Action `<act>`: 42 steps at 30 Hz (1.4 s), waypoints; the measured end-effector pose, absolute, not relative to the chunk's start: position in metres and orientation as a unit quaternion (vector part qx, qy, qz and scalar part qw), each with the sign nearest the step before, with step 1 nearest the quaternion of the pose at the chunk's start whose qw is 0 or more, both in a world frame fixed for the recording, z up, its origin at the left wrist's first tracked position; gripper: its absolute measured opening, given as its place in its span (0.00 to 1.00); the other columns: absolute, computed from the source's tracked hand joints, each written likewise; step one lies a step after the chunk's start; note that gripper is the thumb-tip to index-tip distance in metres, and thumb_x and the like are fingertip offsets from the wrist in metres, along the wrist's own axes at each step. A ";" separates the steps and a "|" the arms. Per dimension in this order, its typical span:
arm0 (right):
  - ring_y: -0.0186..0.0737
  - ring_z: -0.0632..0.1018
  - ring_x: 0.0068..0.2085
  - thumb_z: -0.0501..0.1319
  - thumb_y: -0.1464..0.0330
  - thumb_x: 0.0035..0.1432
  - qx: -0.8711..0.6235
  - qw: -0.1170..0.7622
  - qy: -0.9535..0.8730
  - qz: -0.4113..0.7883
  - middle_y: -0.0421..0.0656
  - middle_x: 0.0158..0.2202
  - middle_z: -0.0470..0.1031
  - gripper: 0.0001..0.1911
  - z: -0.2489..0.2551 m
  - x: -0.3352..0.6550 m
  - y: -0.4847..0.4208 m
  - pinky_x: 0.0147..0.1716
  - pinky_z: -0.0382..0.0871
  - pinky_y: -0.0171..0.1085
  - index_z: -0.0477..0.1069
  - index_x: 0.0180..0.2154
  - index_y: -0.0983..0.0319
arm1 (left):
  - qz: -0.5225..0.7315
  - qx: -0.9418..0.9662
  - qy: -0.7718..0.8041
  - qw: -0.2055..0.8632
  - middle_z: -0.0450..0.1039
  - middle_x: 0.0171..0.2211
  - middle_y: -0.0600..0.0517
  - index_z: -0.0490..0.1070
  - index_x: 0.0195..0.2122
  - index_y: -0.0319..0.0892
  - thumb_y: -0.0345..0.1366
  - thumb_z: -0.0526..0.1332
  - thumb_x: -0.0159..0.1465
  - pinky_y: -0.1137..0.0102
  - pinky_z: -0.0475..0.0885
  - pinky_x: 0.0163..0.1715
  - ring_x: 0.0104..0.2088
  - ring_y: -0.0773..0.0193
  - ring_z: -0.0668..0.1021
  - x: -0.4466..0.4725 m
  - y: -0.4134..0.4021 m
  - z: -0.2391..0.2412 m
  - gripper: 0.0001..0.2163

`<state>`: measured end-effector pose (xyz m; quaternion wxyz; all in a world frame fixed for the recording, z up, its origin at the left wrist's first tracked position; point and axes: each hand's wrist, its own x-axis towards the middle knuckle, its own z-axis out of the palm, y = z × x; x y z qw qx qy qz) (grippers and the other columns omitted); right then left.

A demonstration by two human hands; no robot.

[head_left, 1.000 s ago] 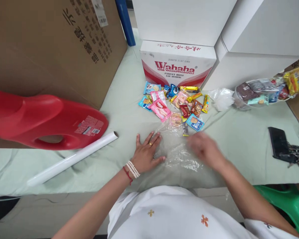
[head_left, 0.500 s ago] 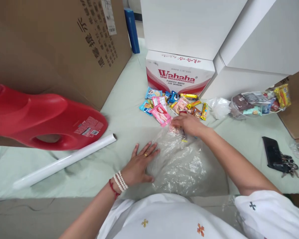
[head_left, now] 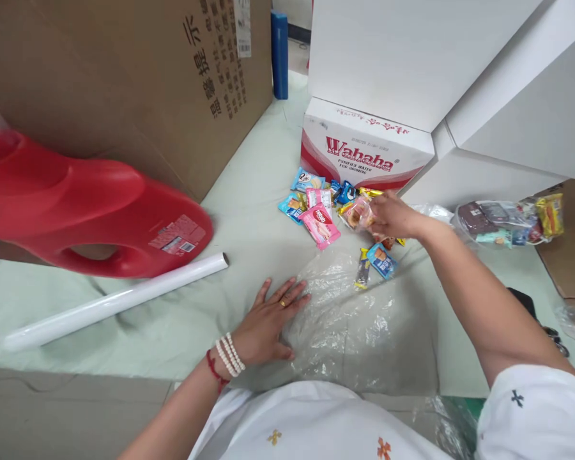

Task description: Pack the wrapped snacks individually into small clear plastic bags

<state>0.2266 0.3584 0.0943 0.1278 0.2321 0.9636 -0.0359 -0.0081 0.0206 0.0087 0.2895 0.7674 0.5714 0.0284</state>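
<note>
My left hand (head_left: 268, 316) lies flat, fingers spread, on the left edge of a clear plastic sheet (head_left: 359, 326) spread on the pale green cloth. My right hand (head_left: 388, 214) reaches out over a pile of small snack packets (head_left: 323, 204) and its fingers close on a pink-and-orange packet (head_left: 357, 213) at the pile's right side. A pink wafer packet (head_left: 320, 223) lies at the pile's front. A blue packet (head_left: 381, 260) and a yellow bar (head_left: 363, 271) rest on the sheet's far edge.
A red jug (head_left: 86, 214) lies on its side at left, a white roll (head_left: 115, 300) before it. A big brown carton (head_left: 124, 76), a Wahaha box (head_left: 364, 150) and white boxes (head_left: 460, 76) stand behind. At right sit a bowl of snacks (head_left: 503, 220) and a dark phone (head_left: 522, 297).
My right hand moved from the plastic sheet out to the snack pile, then right, and closed on a packet. My left hand stayed flat on the sheet. The view shifted left.
</note>
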 end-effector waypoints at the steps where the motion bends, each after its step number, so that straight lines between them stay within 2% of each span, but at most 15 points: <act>1: 0.62 0.67 0.58 0.66 0.63 0.59 0.238 0.137 0.961 -0.016 0.57 0.54 0.74 0.18 0.093 0.222 0.370 0.59 0.57 0.54 0.79 0.48 0.67 | 0.030 0.769 0.570 0.288 0.44 0.76 0.41 0.49 0.74 0.49 0.49 0.73 0.52 0.37 0.29 0.69 0.76 0.43 0.47 -0.009 0.021 0.008 0.51; 4: 0.64 0.59 0.67 0.66 0.68 0.56 0.204 0.156 0.966 0.009 0.52 0.63 0.71 0.24 0.082 0.205 0.391 0.64 0.49 0.57 0.76 0.55 0.64 | 0.034 0.773 0.566 0.284 0.45 0.76 0.40 0.49 0.74 0.50 0.50 0.73 0.52 0.36 0.29 0.69 0.76 0.41 0.48 -0.010 0.021 0.006 0.51; 7: 0.60 0.61 0.66 0.66 0.69 0.56 0.186 0.141 0.972 0.022 0.52 0.61 0.72 0.28 0.072 0.193 0.392 0.66 0.45 0.58 0.72 0.59 0.63 | 0.037 0.774 0.567 0.277 0.46 0.76 0.40 0.50 0.74 0.51 0.50 0.73 0.51 0.37 0.29 0.69 0.76 0.42 0.49 -0.009 0.021 0.006 0.51; 11: 0.63 0.65 0.60 0.68 0.65 0.55 0.254 0.119 0.957 0.068 0.60 0.57 0.73 0.34 0.071 0.200 0.382 0.61 0.54 0.55 0.69 0.62 0.69 | 0.043 0.772 0.571 0.277 0.46 0.76 0.40 0.51 0.73 0.50 0.49 0.74 0.51 0.38 0.29 0.69 0.76 0.43 0.49 -0.007 0.020 0.007 0.51; 14: 0.66 0.66 0.57 0.65 0.64 0.57 0.306 0.132 0.939 0.083 0.63 0.55 0.73 0.26 0.076 0.210 0.370 0.56 0.59 0.56 0.74 0.55 0.70 | 0.044 0.765 0.578 0.282 0.46 0.76 0.41 0.52 0.73 0.50 0.48 0.74 0.50 0.38 0.29 0.69 0.76 0.44 0.48 -0.005 0.020 0.008 0.51; 16: 0.67 0.66 0.57 0.63 0.62 0.60 0.322 0.102 0.937 0.088 0.64 0.54 0.72 0.23 0.079 0.213 0.357 0.54 0.61 0.56 0.75 0.52 0.70 | 0.047 0.764 0.576 0.286 0.45 0.76 0.41 0.52 0.73 0.49 0.48 0.74 0.50 0.38 0.29 0.70 0.76 0.44 0.48 -0.005 0.021 0.008 0.51; 20: 0.61 0.70 0.55 0.61 0.57 0.65 0.353 0.031 0.933 0.067 0.62 0.56 0.70 0.25 0.075 0.206 0.322 0.50 0.66 0.50 0.69 0.55 0.69 | 0.066 0.763 0.570 0.299 0.45 0.76 0.38 0.46 0.75 0.46 0.54 0.73 0.49 0.39 0.29 0.70 0.75 0.43 0.49 -0.007 0.023 0.007 0.56; 23: 0.59 0.75 0.51 0.61 0.60 0.66 0.387 0.084 0.918 0.017 0.61 0.53 0.74 0.22 0.065 0.200 0.300 0.45 0.69 0.46 0.68 0.55 0.67 | 0.084 0.756 0.570 0.309 0.46 0.75 0.35 0.43 0.76 0.44 0.60 0.70 0.53 0.40 0.30 0.70 0.75 0.43 0.52 -0.007 0.024 0.005 0.56; 25: 0.59 0.76 0.50 0.61 0.62 0.66 0.401 0.105 0.910 -0.005 0.59 0.50 0.76 0.18 0.063 0.205 0.293 0.42 0.70 0.46 0.69 0.52 0.65 | 0.086 0.752 0.583 0.295 0.47 0.75 0.35 0.43 0.76 0.45 0.60 0.69 0.55 0.42 0.30 0.71 0.75 0.44 0.53 -0.006 0.023 0.004 0.55; 28: 0.56 0.77 0.50 0.64 0.63 0.62 0.423 0.009 0.904 -0.060 0.55 0.49 0.77 0.16 0.075 0.227 0.283 0.43 0.70 0.44 0.71 0.49 0.64 | 0.074 0.750 0.602 0.263 0.46 0.76 0.37 0.44 0.75 0.46 0.58 0.70 0.54 0.42 0.27 0.70 0.75 0.44 0.52 -0.001 0.020 0.002 0.54; 31: 0.48 0.78 0.42 0.66 0.58 0.60 0.406 -0.091 0.874 -0.252 0.48 0.44 0.78 0.19 0.095 0.249 0.253 0.40 0.71 0.40 0.71 0.49 0.62 | 0.062 0.753 0.601 0.262 0.42 0.76 0.36 0.41 0.76 0.44 0.57 0.71 0.53 0.42 0.25 0.70 0.75 0.43 0.50 0.002 0.018 0.001 0.57; 33: 0.42 0.77 0.36 0.66 0.56 0.61 0.346 -0.050 0.848 -0.398 0.43 0.39 0.78 0.19 0.100 0.254 0.222 0.36 0.70 0.37 0.72 0.48 0.61 | 0.064 0.756 0.596 0.262 0.41 0.76 0.36 0.40 0.76 0.43 0.56 0.71 0.53 0.41 0.25 0.69 0.75 0.43 0.49 0.002 0.018 0.001 0.57; 35: 0.41 0.75 0.35 0.68 0.58 0.59 0.291 0.036 0.848 -0.441 0.41 0.35 0.77 0.15 0.094 0.250 0.192 0.36 0.69 0.37 0.75 0.42 0.61 | 0.070 0.760 0.594 0.256 0.41 0.76 0.36 0.41 0.76 0.44 0.56 0.71 0.54 0.42 0.25 0.69 0.75 0.43 0.49 0.001 0.018 0.001 0.56; 38: 0.46 0.75 0.40 0.73 0.60 0.54 0.282 0.111 0.888 -0.345 0.43 0.35 0.77 0.14 0.074 0.239 0.163 0.41 0.69 0.41 0.76 0.37 0.61 | 0.067 0.758 0.598 0.252 0.42 0.76 0.36 0.44 0.75 0.44 0.56 0.71 0.54 0.42 0.26 0.70 0.75 0.44 0.50 0.001 0.019 0.000 0.55; 42: 0.58 0.72 0.54 0.73 0.54 0.55 0.333 0.023 0.922 -0.197 0.53 0.53 0.75 0.30 0.056 0.241 0.149 0.54 0.67 0.52 0.74 0.55 0.61 | 0.065 0.760 0.596 0.251 0.44 0.76 0.35 0.46 0.75 0.42 0.58 0.71 0.52 0.41 0.27 0.70 0.75 0.42 0.51 0.001 0.019 0.000 0.56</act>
